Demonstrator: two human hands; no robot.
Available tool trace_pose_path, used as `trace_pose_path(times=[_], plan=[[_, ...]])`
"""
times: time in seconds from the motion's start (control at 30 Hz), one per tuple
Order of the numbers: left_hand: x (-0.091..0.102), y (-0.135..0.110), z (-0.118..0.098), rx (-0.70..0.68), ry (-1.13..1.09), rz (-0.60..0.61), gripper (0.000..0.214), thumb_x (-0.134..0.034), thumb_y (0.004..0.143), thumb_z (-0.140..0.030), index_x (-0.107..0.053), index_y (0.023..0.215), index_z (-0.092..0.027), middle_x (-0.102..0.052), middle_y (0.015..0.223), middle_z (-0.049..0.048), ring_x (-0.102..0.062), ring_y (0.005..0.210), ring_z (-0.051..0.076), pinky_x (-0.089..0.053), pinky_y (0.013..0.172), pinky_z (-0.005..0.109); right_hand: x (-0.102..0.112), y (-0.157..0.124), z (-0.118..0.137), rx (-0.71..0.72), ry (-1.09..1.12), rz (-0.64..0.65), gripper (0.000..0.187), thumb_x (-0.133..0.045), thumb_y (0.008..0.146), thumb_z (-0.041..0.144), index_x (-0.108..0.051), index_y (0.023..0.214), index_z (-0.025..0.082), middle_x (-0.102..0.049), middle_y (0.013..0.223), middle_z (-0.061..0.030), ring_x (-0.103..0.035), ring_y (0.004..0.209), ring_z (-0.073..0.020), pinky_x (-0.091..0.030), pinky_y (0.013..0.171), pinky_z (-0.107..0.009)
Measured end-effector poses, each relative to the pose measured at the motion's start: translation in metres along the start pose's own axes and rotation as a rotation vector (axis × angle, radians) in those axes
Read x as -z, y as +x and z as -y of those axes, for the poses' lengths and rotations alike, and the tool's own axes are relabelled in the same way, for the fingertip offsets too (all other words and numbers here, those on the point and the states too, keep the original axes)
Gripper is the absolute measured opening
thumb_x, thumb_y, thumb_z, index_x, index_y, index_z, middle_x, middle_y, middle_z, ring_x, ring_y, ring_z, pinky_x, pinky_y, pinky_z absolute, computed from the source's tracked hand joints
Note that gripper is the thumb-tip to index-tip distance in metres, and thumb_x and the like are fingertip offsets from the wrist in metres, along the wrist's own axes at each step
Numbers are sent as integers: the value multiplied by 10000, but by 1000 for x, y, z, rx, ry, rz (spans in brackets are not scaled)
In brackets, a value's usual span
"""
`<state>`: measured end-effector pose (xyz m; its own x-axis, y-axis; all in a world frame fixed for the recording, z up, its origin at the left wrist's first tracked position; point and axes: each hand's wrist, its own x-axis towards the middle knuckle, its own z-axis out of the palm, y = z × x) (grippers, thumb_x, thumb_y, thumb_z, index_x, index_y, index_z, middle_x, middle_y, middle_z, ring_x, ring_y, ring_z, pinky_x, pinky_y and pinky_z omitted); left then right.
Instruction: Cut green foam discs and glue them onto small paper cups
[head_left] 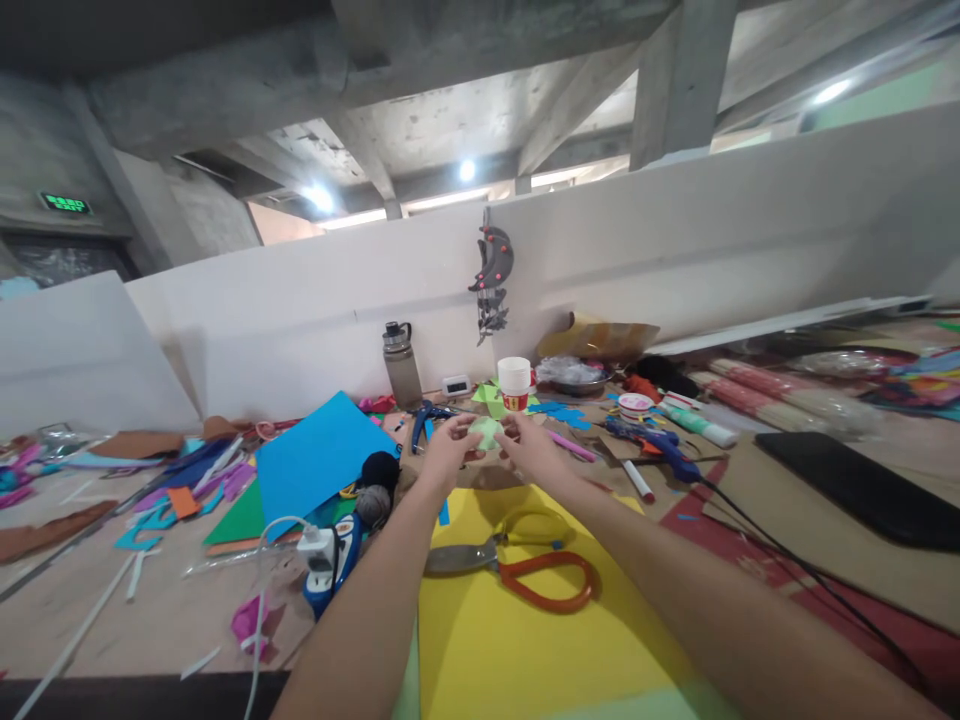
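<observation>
Both my hands are stretched out over the table and pinch a small light-green paper piece (486,432) between them. My left hand (448,452) grips its left edge with closed fingers. My right hand (531,445) grips its right edge the same way. Below my arms lies a yellow foam sheet (517,640), and on it a pair of scissors (517,570) with orange and yellow handles.
A blue sheet (319,455) leans at the left among scattered scraps. A glue gun (652,440) with a black cable, a paper cup (514,383), a bottle (402,365), black yarn (381,470) and a black pad (862,485) lie around. A white partition (675,260) bounds the back.
</observation>
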<state>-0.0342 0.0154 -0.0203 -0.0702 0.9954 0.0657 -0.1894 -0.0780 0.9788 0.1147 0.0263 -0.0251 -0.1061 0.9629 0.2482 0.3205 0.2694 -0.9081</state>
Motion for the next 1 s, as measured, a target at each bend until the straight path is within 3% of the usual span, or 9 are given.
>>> trace_pose_path(times=[0.13, 0.47, 0.8, 1.0], plan=[[-2, -2, 5, 49, -22, 88, 404, -805, 619, -168, -659, 993, -132, -661, 794, 59, -617, 662, 124, -545, 591, 254, 4, 1, -15, -82, 108, 48, 69, -505, 834, 200, -533, 888, 168, -607, 714, -9, -583, 517, -113, -487, 438, -213], [1, -4, 4, 95, -16, 87, 449, -709, 618, 4, -652, 1041, -137, -657, 786, 41, -613, 688, 120, -557, 651, 276, 32, 15, -35, -157, 241, -10, 99, -480, 880, 271, -495, 900, 175, -569, 627, -7, -563, 486, -120, -485, 435, -226], [5, -1, 6, 81, 150, 22, 475, -591, 576, 42, -692, 991, -165, -587, 650, -16, -530, 509, 81, -495, 511, 211, 29, 11, -31, -151, 146, 4, 84, -480, 840, 169, -520, 914, 171, -634, 805, -46, -600, 548, -108, -495, 458, -203], [8, 6, 15, 67, 238, 14, 463, -573, 582, 21, -688, 1003, -136, -625, 651, 11, -542, 484, 87, -445, 444, 183, 28, 9, -35, -99, 42, 9, 116, -469, 807, 154, -546, 893, 164, -613, 720, -18, -582, 532, -110, -466, 453, -196]])
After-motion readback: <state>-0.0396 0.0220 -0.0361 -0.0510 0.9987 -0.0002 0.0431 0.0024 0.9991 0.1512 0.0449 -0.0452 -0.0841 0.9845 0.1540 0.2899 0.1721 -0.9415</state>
